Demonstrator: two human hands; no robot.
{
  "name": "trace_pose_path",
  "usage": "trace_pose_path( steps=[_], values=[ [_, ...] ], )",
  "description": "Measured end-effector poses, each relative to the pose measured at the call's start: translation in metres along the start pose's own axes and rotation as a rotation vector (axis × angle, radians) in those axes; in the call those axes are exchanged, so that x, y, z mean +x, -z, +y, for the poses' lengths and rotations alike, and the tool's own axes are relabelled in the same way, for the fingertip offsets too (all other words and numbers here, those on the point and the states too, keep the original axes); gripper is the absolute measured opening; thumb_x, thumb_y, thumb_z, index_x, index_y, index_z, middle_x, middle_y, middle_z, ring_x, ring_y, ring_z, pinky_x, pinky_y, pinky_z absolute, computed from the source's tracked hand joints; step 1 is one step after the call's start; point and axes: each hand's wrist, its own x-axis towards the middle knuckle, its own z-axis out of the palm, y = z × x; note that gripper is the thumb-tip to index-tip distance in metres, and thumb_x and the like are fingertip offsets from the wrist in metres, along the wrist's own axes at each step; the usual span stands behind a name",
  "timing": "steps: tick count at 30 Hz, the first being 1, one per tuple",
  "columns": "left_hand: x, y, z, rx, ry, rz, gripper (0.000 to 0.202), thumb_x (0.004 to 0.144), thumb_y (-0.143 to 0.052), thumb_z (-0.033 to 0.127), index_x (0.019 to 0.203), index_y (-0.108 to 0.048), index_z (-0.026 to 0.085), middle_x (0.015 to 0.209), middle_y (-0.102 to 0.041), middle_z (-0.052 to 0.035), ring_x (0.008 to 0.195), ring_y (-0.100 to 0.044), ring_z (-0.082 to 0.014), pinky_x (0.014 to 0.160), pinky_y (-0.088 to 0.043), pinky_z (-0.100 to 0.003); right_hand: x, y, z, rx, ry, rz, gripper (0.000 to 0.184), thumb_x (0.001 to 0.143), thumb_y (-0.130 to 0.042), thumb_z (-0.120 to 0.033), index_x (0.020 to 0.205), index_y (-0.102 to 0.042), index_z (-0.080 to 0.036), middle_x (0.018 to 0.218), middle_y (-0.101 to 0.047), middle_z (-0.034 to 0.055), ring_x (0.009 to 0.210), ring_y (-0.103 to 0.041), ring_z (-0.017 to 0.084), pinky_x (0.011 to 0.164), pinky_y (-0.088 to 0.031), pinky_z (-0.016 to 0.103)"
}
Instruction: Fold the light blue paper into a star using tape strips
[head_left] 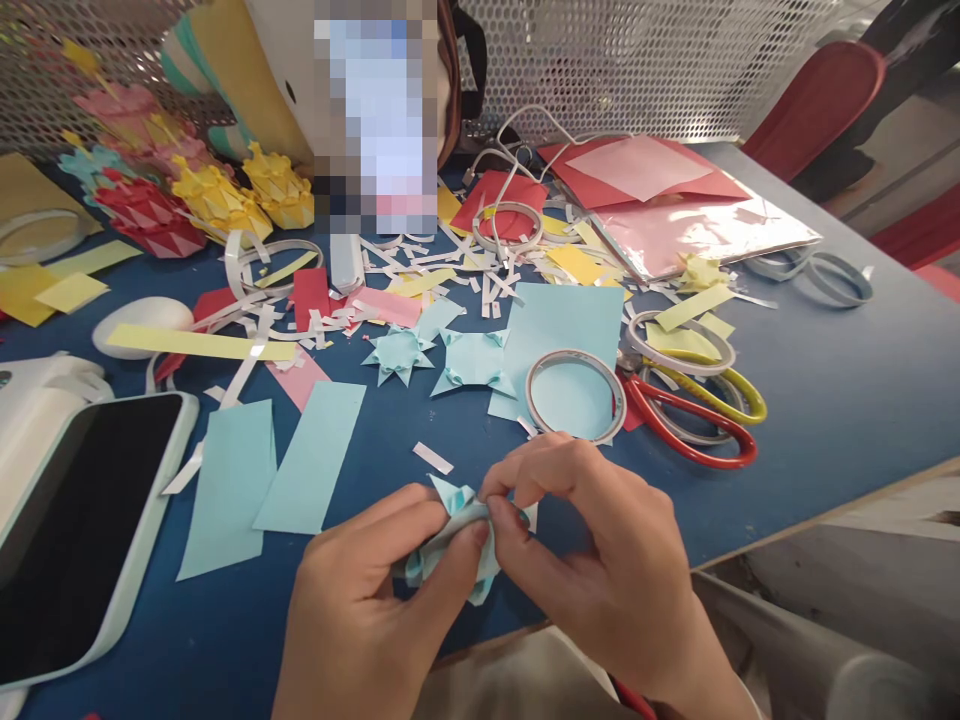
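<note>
Between both hands, just above the table's near edge, is a light blue folded paper piece with pointed corners. My left hand grips it from the left, thumb on top and fingers behind. At its upper right edge, my right hand pinches the paper between thumb and index finger; the fingers partly hide the fold. Beyond the hands lie a blue paper star and a second folded blue piece with curled corners. A roll of tape rests partly on a flat blue paper sheet.
Red and yellow handled scissors lie right, under another tape roll. Blue paper strips and a phone are left. Paper scraps litter the middle. Yellow folded paper pieces stand back left; red paper lies back right.
</note>
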Motion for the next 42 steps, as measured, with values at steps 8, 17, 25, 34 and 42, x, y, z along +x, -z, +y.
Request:
trace_pose_path(
  steps=[8,17,25,34,42],
  values=[
    [0.0,-0.002,0.002,-0.029,-0.015,0.039,0.035,0.08,-0.055,0.029,0.054,-0.033,0.02,0.056,-0.027,0.0076,0.048,-0.014,-0.0085,0.041,-0.013,-0.023,0.0,0.005,0.001,0.116,-0.211,-0.05,0.027,0.08,-0.057,-0.003,0.081,-0.041,-0.026,0.074,-0.063,-0.0074,0.062,-0.058,0.009,0.056,-0.048,0.021],
    [0.001,0.0,-0.002,0.03,-0.167,0.035,0.037,0.083,-0.055,0.021,0.055,-0.03,0.02,0.058,-0.022,0.0077,0.047,-0.018,-0.008,0.04,-0.018,-0.019,0.0,0.009,-0.001,0.109,-0.221,-0.1,0.027,0.082,-0.066,-0.009,0.084,-0.045,-0.026,0.076,-0.063,-0.0091,0.067,-0.06,0.007,0.062,-0.048,0.019],
    [0.001,0.0,-0.005,0.19,-0.312,0.018,0.037,0.086,-0.054,0.017,0.06,-0.027,0.021,0.059,-0.02,0.008,0.046,-0.021,-0.0077,0.039,-0.023,-0.015,0.001,0.009,0.002,0.198,-0.257,-0.112,0.024,0.084,-0.061,-0.006,0.082,-0.047,-0.026,0.074,-0.061,-0.0088,0.065,-0.057,0.007,0.059,-0.046,0.019],
    [0.0,0.001,-0.009,0.209,-0.348,0.037,0.035,0.086,-0.056,0.02,0.06,-0.034,0.021,0.057,-0.028,0.0093,0.045,-0.026,-0.0065,0.04,-0.028,-0.013,0.0,0.006,-0.003,0.138,-0.269,-0.074,0.02,0.083,-0.056,-0.005,0.083,-0.049,-0.024,0.076,-0.059,-0.0074,0.068,-0.057,0.006,0.06,-0.045,0.017],
    [0.0,-0.003,-0.007,0.219,-0.284,0.069,0.035,0.086,-0.056,0.023,0.056,-0.037,0.02,0.055,-0.029,0.0086,0.046,-0.027,-0.0071,0.042,-0.028,-0.014,-0.004,-0.002,-0.008,-0.167,-0.018,-0.044,0.023,0.085,-0.044,0.0,0.093,-0.044,-0.022,0.076,-0.061,-0.0015,0.066,-0.056,0.012,0.062,-0.046,0.026]
  ],
)
